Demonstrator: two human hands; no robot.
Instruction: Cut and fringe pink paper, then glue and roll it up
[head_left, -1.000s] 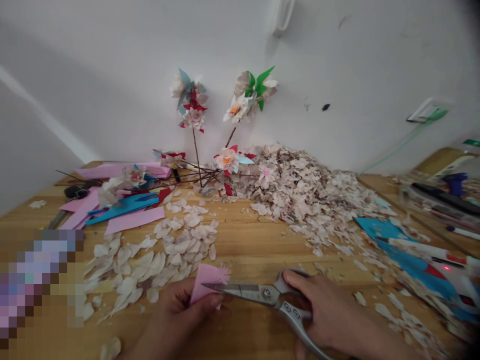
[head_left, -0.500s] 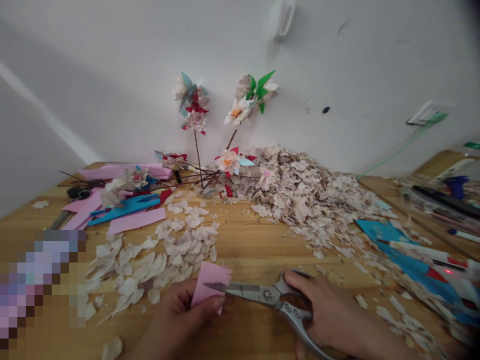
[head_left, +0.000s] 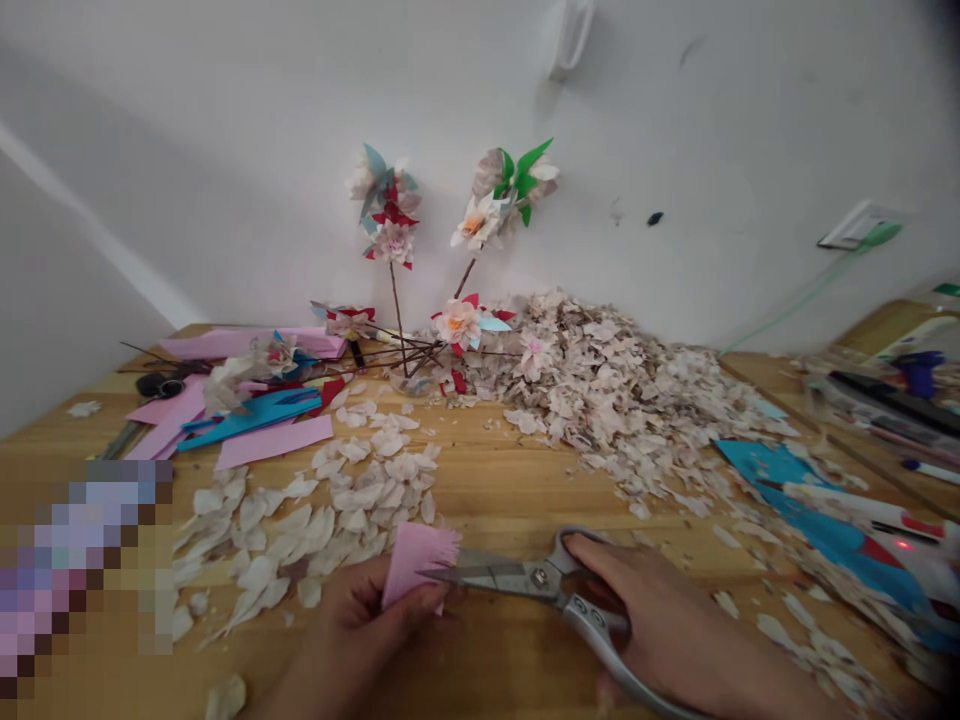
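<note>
My left hand [head_left: 375, 620] pinches a small pink paper piece [head_left: 414, 562] between thumb and fingers. Fine cuts make a fringe along the paper's right edge. In my right hand [head_left: 652, 620] is a pair of metal scissors [head_left: 525, 578], its handles gripped and its blades slightly parted. The blade tips reach the fringed edge, just above my left thumb. Behind my hands, pale dried petals [head_left: 375, 480] lie spread on the wooden table [head_left: 510, 480].
A large heap of petals [head_left: 600, 370] rests against the wall. Handmade flowers on twigs [head_left: 459, 322] lean at the back. Pink and blue paper strips [head_left: 274, 440] lie at left. A white tool with a red light [head_left: 877, 510] sits on blue sheets at right.
The scissor blades have parted a little and their tips have shifted slightly at the paper's edge. My left hand keeps its hold on the pink paper, almost in the same place.
</note>
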